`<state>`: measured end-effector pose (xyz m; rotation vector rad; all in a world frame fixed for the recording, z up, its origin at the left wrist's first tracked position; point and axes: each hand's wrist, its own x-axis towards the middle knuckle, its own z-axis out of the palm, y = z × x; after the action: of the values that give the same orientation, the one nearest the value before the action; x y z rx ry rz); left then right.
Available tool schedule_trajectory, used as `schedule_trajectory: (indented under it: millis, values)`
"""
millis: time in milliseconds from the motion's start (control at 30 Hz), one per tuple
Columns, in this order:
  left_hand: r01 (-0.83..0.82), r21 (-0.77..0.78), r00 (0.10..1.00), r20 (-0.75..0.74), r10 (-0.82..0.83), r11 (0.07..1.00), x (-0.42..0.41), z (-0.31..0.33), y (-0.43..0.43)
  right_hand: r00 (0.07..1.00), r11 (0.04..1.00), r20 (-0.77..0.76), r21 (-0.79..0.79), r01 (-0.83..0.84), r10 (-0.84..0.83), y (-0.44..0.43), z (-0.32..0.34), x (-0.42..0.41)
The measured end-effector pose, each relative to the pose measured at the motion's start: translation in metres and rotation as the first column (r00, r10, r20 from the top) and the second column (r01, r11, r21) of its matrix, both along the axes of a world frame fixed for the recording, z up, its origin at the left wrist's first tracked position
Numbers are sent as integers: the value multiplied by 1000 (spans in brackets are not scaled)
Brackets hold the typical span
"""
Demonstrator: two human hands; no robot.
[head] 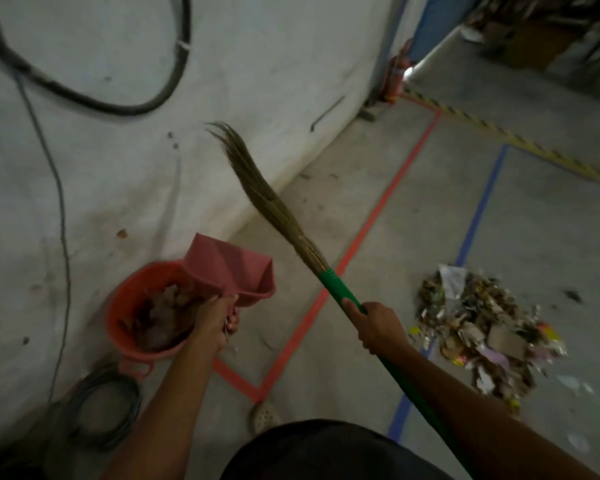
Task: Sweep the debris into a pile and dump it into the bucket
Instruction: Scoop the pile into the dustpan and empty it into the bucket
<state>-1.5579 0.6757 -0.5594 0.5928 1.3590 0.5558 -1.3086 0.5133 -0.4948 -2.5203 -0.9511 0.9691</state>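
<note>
My left hand (219, 320) grips the handle of a red dustpan (229, 268), which is tipped over the orange-red bucket (118, 306) by the wall. Brown debris lies inside the bucket. My right hand (378, 327) holds the green handle of a grass broom (267, 199), whose bristles point up and away toward the wall, off the floor. A pile of paper and wrapper debris (482, 334) lies on the concrete floor to the right of my right hand.
A white wall (222, 81) with black cables runs along the left. A coil of cable (101, 407) sits near the bucket. Red tape (371, 223), blue tape (478, 209) and yellow-black hazard tape (499, 136) mark the floor. A red fire extinguisher (395, 74) stands far back.
</note>
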Motion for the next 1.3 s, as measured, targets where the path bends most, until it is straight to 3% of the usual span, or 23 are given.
schedule_trajectory:
  millis: [233, 600, 900, 1300]
  values:
    - [225, 22, 974, -10, -225, 974, 118, 16, -58, 955, 953, -35, 62, 295, -293, -126, 8, 78]
    - [528, 79, 849, -16, -529, 845, 284, 36, -202, 764, 764, -106, 44, 644, -637, -331, -4, 160]
    - [651, 128, 759, -90, -645, 748, 354, 51, -258, 655, 667, -173, -18, 745, -736, -409, -11, 189]
    - [723, 104, 684, -247, -687, 683, 413, 34, -247, 603, 630, -209, -96, 771, -770, -422, -33, 225]
